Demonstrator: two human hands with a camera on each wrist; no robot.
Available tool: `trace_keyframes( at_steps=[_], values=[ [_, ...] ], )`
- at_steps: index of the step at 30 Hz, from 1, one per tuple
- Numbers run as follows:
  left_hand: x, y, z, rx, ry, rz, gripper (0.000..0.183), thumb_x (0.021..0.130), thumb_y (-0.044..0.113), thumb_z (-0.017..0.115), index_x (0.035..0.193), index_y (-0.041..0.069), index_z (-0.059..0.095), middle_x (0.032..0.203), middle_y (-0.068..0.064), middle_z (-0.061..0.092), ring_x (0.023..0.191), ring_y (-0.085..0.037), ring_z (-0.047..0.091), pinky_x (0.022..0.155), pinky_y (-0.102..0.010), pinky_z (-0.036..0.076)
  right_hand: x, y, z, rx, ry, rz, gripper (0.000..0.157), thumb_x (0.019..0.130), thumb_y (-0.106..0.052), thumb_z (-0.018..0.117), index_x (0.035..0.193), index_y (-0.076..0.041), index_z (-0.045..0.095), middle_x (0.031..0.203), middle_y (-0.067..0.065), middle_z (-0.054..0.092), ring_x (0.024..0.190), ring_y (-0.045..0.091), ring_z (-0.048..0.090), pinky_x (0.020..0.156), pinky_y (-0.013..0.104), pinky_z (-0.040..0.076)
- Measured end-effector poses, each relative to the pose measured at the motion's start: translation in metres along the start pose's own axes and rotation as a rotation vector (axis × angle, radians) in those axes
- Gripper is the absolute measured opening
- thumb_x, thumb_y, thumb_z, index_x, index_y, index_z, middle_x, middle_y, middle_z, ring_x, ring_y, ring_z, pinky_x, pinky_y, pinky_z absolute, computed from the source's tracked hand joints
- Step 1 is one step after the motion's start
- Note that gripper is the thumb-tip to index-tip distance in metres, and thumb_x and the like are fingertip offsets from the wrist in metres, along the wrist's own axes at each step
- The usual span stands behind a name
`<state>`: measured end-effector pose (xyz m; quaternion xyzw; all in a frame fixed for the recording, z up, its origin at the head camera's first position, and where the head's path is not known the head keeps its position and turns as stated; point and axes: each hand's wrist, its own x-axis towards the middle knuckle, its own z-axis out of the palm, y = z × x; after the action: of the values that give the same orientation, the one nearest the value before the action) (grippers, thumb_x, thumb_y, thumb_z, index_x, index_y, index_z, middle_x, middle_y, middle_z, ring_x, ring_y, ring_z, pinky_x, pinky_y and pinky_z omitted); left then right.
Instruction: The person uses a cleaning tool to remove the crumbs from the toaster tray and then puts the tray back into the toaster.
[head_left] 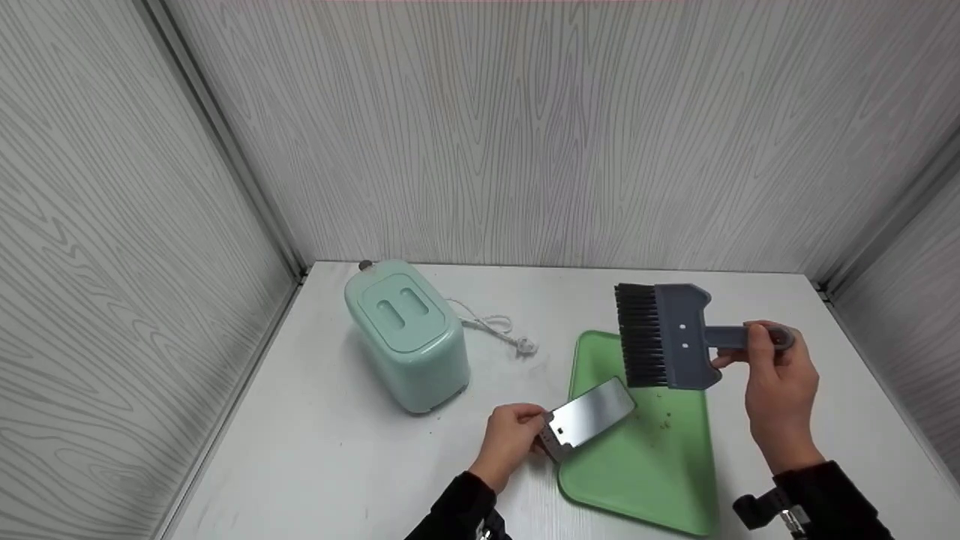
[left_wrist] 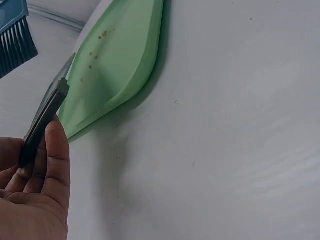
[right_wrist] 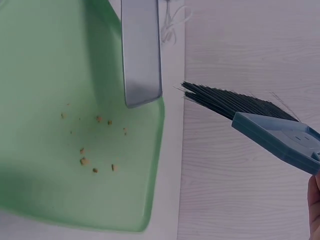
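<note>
The left hand [head_left: 508, 441] pinches a metal plate [head_left: 592, 414] by one end over a green tray [head_left: 630, 484] dotted with crumbs [right_wrist: 84, 161]; the right hand [head_left: 781, 386] grips a brush [head_left: 685, 339] above it. Beyond, a toaster [head_left: 411, 341] stands on the worktop [head_left: 315, 450].

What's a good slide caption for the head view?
Left hand holds a metal plate over a green tray; right hand holds a brush; mint-green appliance at frame left.

Head view high, facing forward-down; wrist views close, both catching green tray [head_left: 637, 480].
</note>
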<state>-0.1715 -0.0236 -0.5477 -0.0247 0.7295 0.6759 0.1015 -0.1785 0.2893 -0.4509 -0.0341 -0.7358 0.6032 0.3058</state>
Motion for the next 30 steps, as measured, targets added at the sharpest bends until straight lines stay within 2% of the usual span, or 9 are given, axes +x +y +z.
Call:
trace_keyframes(
  at_steps=[8,21,30],
  values=[
    [0.001,0.000,0.003,-0.018,-0.005,-0.017,0.017,0.095,0.002,0.064,0.104,-0.005,0.076,0.089,-0.010,0.076,0.062,-0.012,0.063,0.060,-0.035,0.060,-0.010,-0.015,0.026,0.089,-0.073,-0.010,0.028,0.109,-0.025,0.052,0.121,-0.001,0.060,0.088,0.011,0.073,0.067,0.020,0.070,0.089,0.024,0.054],
    [0.003,0.001,0.006,0.003,-0.013,-0.021,0.019,0.096,0.001,0.061,0.107,-0.005,0.075,0.092,-0.011,0.076,0.062,-0.011,0.063,0.060,-0.035,0.060,-0.036,-0.016,0.054,0.062,-0.196,0.001,0.031,0.110,-0.023,0.050,0.124,0.003,0.059,0.086,0.020,0.071,0.070,0.021,0.071,0.086,0.022,0.054],
    [0.002,0.002,0.005,-0.025,-0.036,0.016,0.021,0.096,0.000,0.060,0.110,-0.008,0.073,0.091,-0.013,0.076,0.063,-0.013,0.065,0.062,-0.038,0.062,-0.048,-0.010,0.063,0.046,-0.256,0.007,0.030,0.110,-0.023,0.052,0.123,0.002,0.060,0.085,0.016,0.072,0.069,0.023,0.072,0.084,0.019,0.055]
  ],
)
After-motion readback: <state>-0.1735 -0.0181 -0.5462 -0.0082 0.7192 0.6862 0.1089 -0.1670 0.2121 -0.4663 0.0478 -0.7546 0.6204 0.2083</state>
